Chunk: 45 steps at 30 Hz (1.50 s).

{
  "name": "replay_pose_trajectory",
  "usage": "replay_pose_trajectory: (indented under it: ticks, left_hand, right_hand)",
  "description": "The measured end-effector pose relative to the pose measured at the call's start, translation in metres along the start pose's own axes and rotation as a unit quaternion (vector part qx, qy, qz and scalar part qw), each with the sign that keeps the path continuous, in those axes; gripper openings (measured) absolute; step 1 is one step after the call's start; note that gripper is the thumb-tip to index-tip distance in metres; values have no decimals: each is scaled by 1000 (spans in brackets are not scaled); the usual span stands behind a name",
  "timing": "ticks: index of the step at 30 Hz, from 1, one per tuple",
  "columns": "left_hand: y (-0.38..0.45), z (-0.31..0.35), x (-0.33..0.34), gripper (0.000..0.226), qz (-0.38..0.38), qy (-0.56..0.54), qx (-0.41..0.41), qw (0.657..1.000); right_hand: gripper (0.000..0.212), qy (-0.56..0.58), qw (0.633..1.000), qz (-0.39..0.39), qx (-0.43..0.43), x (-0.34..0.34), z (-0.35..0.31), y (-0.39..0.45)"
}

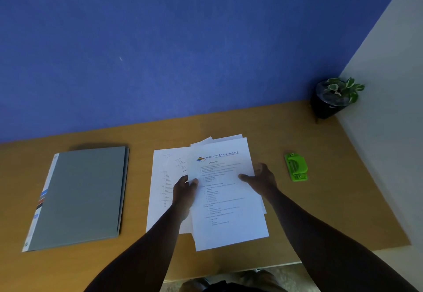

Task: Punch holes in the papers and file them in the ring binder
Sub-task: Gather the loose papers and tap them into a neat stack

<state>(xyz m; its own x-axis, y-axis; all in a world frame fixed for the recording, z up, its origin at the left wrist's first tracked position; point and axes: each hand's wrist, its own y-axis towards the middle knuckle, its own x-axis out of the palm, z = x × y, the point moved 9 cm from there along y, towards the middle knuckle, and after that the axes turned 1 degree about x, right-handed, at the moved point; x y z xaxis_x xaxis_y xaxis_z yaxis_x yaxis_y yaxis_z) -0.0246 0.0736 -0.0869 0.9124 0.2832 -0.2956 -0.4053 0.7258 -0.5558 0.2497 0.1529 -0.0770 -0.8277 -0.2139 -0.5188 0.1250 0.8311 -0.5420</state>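
A loose stack of printed white papers lies fanned at the middle of the wooden desk. My left hand pinches the stack's left edge, thumb on top. At the right edge, my right hand grips the same sheets with its thumb across the top page. One more sheet lies flat underneath to the left. A closed grey ring binder rests on the desk at the left. A green hole punch sits to the right of the papers, apart from my right hand.
A small potted plant in a black pot stands in the back right corner. A blue wall rises behind the desk and a pale wall closes the right side. The desk's front edge runs just below the papers.
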Motion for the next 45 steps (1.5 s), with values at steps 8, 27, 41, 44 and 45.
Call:
replay_pose_trajectory:
  ticks: [8,27,41,44,45]
  left_hand:
    - [11,10,7,25,-22,-33,-51,998]
    - [29,13,34,76,142,223,-71,962]
    - [35,8,41,98,191,266,-124,937]
    - [36,8,41,99,193,247,-133,940]
    - [36,9,41,99,193,239,-129,943]
  right_hand:
    - [32,154,984,-91,19,1,4,4]
    - [32,65,997,25,18,-59,30,46]
    - [31,41,999,0,9,-50,27,59]
    - [29,43,999,-2,5,-48,28,59]
    - [29,43,999,-3,5,-47,28,58]
